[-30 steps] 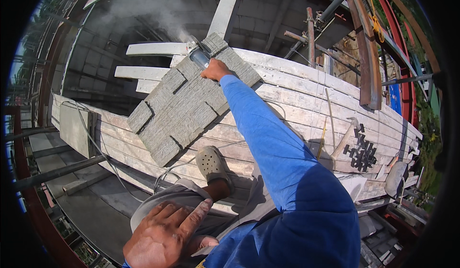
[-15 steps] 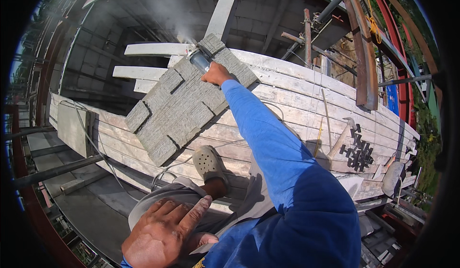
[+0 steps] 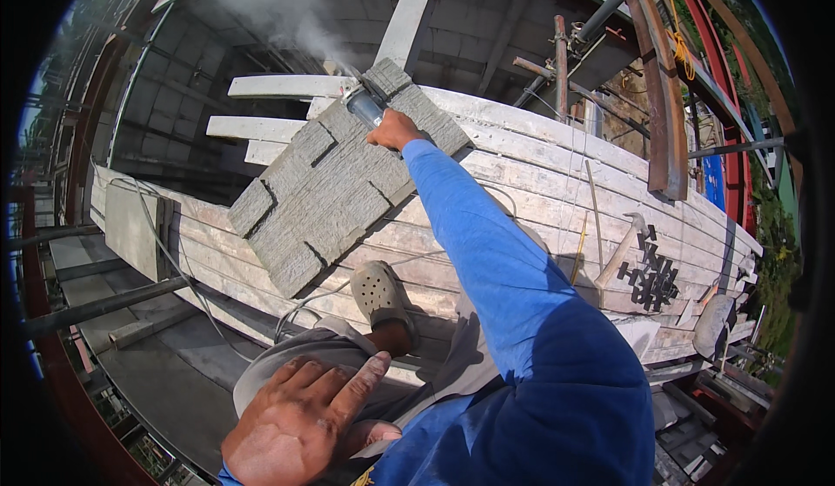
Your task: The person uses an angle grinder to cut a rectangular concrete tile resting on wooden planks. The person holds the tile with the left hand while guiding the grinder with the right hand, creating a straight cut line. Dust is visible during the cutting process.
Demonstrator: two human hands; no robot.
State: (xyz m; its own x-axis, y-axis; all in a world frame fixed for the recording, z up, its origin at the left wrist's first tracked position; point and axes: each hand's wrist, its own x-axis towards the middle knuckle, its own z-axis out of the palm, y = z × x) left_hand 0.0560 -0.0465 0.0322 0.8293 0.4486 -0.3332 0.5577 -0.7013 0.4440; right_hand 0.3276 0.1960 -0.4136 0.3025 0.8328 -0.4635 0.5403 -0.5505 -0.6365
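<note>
With fingers (image 3: 377, 136) of the right hand (image 3: 399, 129) curled round the rear of a grey power tool (image 3: 365, 110), holds it at the upper edge of a rough, stepped grey slab (image 3: 304, 195). Cannot make out the tool's working end — lost behind the body and in pale dust (image 3: 291, 12) rising up and to the left. Cannot see the undersides of those fingers either. Has the slab lying slantwise on pale planks (image 3: 522, 186), themselves partly covered by a blue sleeve (image 3: 487, 225).

Shows the left hand (image 3: 283, 425) from the back only, low in view, over a grey trouser leg (image 3: 261, 377), with index finger outstretched and the others bent. Hides the palm, so cannot tell a grip from a loose rest, nor contact with the leg.

Plants a holed clog (image 3: 377, 290) just below the slab. Loses sight of a cable (image 3: 198, 293) behind the knee. To the right, near what looks like a hammer (image 3: 619, 253), has a heap of black pieces (image 3: 648, 290) — too tangled to count. Cannot identify a rounded grey object (image 3: 715, 325) beyond.
</note>
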